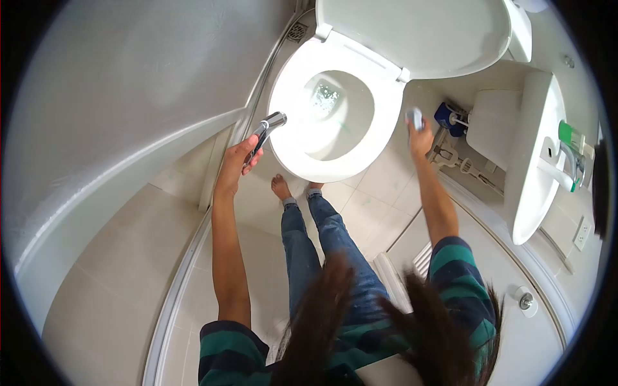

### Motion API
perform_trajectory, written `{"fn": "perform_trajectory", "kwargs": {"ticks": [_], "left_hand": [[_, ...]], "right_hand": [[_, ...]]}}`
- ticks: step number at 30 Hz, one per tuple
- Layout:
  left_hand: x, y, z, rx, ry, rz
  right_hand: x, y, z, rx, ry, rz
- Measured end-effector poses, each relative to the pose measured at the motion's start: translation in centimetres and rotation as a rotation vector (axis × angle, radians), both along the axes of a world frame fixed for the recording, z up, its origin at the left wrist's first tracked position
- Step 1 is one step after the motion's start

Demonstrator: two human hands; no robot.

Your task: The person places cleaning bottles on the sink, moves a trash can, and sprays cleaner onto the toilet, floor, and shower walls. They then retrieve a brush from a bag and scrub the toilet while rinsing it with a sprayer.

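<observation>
Rinsing step: left hand [235, 164] gripped sprayer [267, 127] left of toilet [286, 96]; right hand [420, 138] clasped small object [415, 117] right of it; next move called for steady aim

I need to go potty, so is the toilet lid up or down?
Up. The lid stands raised behind the bowl; the seat lies down. The left hand holds a sprayer, the right hand a small container.
</observation>
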State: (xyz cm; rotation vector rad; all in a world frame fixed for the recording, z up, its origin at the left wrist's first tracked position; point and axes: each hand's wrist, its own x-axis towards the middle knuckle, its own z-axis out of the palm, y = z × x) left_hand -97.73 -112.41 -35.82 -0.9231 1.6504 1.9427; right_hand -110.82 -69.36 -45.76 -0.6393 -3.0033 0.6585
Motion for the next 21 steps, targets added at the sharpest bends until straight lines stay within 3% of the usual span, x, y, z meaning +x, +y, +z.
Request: {"fn": "perform_trajectory", "kwargs": {"ticks": [1,3,5,8,11,15,19,21], "left_hand": [[0.0,-0.1,0.1,0.010,0.008,0.007],[0.9,0.0,0.2,0.030,-0.004,0.009],[0.8,-0.3,0.1,0.043,-0.005,-0.009],[0.9,-0.2,0.2,0.037,-0.009,0.025],[0.8,-0.4,0.2,0.059,0.015,0.034],[1.2,-2.8,2.8,0.103,0.117,0.077],[0.0,-4.9,4.6,0.240,0.178,0.104],[-1.1,-4.1,5.9,0.274,0.183,0.123]], "right_hand": [[2.1,0.5,-1.4,-0.100,-0.030,-0.136],[6.9,-0.5,-5.3,-0.619,0.092,-0.337],[9.9,-3.8,-7.3,-0.659,0.101,-0.630],[12.5,-6.5,-4.9,-0.825,0.034,-0.835],[12.7,-3.2,-6.5,-1.000,-0.107,-0.812],[12.3,-3.3,2.3,-1.087,-0.053,-0.743],[9.4,-2.2,10.3,-1.427,-0.005,-0.579],[7.8,-2.4,12.0,-1.514,0.024,-0.736]]}}
